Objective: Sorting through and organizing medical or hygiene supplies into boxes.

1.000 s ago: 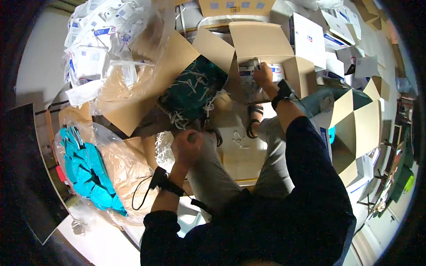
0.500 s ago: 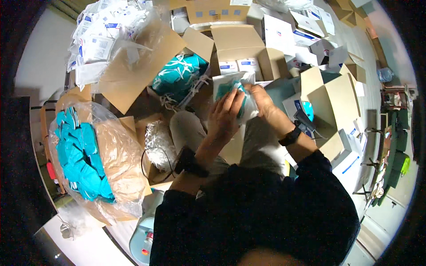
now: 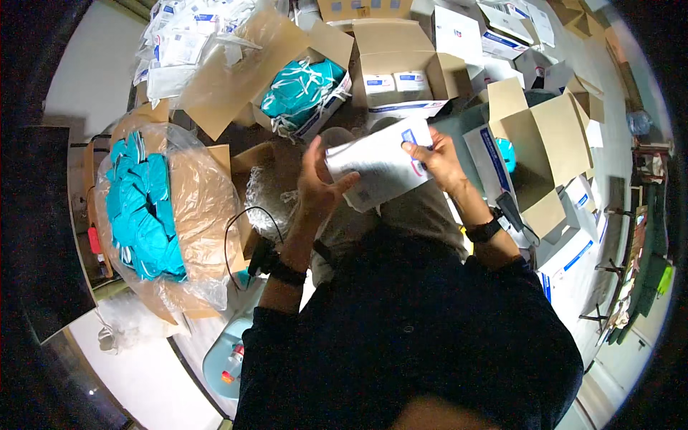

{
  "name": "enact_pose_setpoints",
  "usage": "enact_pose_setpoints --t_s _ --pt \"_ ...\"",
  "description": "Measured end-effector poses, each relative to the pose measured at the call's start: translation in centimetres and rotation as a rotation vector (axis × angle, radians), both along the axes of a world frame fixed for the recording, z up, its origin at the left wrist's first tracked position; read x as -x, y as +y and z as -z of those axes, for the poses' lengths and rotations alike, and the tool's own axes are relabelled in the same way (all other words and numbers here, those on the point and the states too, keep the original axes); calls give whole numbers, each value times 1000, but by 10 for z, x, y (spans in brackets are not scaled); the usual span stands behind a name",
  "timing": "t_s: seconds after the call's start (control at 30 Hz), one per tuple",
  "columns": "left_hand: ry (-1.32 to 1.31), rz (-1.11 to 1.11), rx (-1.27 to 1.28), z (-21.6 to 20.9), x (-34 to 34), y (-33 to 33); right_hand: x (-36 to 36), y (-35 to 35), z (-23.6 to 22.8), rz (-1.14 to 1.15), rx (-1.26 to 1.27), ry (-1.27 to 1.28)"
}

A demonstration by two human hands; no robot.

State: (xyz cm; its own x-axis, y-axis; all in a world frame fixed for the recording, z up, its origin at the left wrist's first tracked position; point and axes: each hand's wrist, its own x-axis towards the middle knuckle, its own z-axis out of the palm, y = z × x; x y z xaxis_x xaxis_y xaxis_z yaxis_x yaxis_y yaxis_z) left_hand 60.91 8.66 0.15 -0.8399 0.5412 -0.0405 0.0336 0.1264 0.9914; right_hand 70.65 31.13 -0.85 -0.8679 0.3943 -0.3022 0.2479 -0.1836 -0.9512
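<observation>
At 9 o'clock from the packet, a crumpled clear plastic bag (image 3: pixel 208 215) holds teal pieces; its loose edge could catch a passing sleeve. At 12 o'clock stands an open carton (image 3: pixel 394 63), two white packs inside; its raised flaps could be knocked. Between 10 and 11, a smaller carton (image 3: pixel 334 41) trails white straps that might snag. The white packet (image 3: pixel 387 161) is held tilted above the lap. The right hand (image 3: pixel 443 158) pinches its 2-o'clock end; the left hand (image 3: pixel 322 183) has its fingers spread at the opposite edge, so a weak pinch could drop it. The left wrist's cable loop (image 3: pixel 226 251) could hook something.
</observation>
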Motion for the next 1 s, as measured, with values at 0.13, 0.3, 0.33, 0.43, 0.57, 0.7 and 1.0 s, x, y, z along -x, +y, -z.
enact_pose_setpoints --t_s 0.13,0.3,0.33,0.43,0.57,0.7,1.0 --pt "657 204 325 -12 10 9 -13 -14 25 -154 -1 49" --pt "239 255 274 0 -3 30 -15 -27 28 -213 29 130" --pt "337 278 249 6 -5 30 -18 -28 28 -227 6 115" --pt "509 313 205 18 -8 33 -25 -26 22 -115 -269 248" --pt "474 256 267 16 -18 37 -24 -15 10 -48 -590 315" --pt "514 243 302 6 -21 37 -28 -16 -1 58 -890 270" --pt "506 253 324 11 -24 32 -39 -23 21 27 -187 128"
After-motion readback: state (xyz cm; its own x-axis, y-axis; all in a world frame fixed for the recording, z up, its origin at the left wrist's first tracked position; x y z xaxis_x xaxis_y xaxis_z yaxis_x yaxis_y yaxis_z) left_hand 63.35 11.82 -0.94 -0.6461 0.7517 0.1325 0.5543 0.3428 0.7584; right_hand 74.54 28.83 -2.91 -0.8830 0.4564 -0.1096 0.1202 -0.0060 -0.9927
